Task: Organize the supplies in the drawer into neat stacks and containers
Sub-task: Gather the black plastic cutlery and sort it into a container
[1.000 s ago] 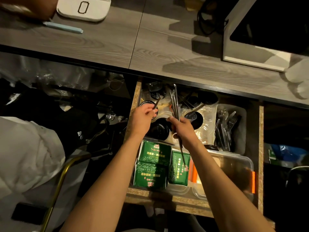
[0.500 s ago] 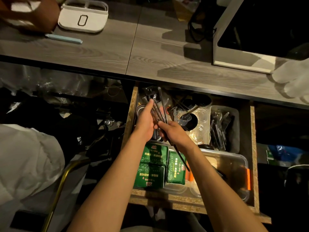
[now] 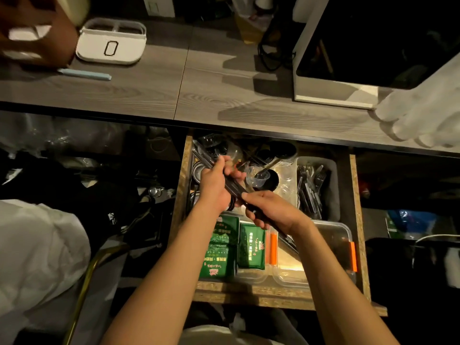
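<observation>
Both left hand and right hand grasp a bundle of long dark utensils, squaring it up; next it likely needs stowing in the open wooden drawer.

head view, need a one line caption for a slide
Both hands, left hand and right hand, grip a bundle of dark utensils over the open drawer beside green packets.

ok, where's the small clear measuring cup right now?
In the head view the clear measuring cup sits in the back half of the open drawer, just right of the left hand, left of the bin of forks.
</observation>
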A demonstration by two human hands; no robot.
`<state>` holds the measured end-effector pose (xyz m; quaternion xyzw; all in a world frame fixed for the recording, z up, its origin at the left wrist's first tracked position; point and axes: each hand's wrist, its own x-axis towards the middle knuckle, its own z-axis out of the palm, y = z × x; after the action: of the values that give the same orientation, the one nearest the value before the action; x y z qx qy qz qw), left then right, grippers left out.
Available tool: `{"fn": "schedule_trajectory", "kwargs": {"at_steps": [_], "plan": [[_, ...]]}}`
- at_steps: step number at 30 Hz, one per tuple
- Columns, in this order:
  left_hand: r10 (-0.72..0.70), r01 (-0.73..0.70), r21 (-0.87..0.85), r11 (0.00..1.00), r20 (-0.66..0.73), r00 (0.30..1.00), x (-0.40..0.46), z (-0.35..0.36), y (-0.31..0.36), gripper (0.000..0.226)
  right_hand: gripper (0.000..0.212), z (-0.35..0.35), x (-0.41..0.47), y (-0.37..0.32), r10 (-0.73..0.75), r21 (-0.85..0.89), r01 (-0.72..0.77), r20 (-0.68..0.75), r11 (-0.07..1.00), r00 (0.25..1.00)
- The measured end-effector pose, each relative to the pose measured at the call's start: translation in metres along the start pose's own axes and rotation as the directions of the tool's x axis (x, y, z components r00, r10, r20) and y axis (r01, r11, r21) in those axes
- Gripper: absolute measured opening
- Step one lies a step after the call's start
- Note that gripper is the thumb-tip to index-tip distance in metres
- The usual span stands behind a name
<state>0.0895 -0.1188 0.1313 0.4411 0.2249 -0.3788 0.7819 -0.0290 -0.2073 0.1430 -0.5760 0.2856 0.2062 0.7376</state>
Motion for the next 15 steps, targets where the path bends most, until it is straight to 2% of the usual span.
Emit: {"fn": "schedule_trajectory", "kwargs": {"at_steps": [4, 7, 9, 12, 15], "plan": [[0.052, -0.062, -0.135, 0.989, -0.076, 0.996, -0.006, 0.012, 0.007, 0.027, 0.057, -0.014, -0.025, 0.005, 0.031, 0.167, -0.021, -0.058, 0.986, 0.998], [0.119, -0.134, -0.157, 0.978, -0.101, 0.988, -0.009, 0.017, 0.008, 0.027, 0.054, -0.019, -0.040, 0.011, 0.066, 0.269, -0.019, -0.166, 0.963, 0.984], [0.138, -0.155, -0.154, 0.976, -0.116, 0.984, -0.010, 0.022, 0.005, 0.027, 0.054, -0.017, -0.042, 0.014, 0.055, 0.394, 0.055, -0.264, 0.917, 0.963], [0.153, -0.170, -0.123, 0.978, -0.137, 0.979, -0.013, 0.028, -0.005, 0.023, 0.051, -0.008, -0.038, 0.015, 0.074, 0.585, 0.226, -0.445, 0.779, 0.893], [0.166, -0.183, -0.110, 0.977, -0.143, 0.976, -0.020, 0.034, -0.015, 0.018, 0.047, -0.001, -0.036, 0.009, 0.116, 0.620, 0.304, -0.543, 0.723, 0.832]]}}
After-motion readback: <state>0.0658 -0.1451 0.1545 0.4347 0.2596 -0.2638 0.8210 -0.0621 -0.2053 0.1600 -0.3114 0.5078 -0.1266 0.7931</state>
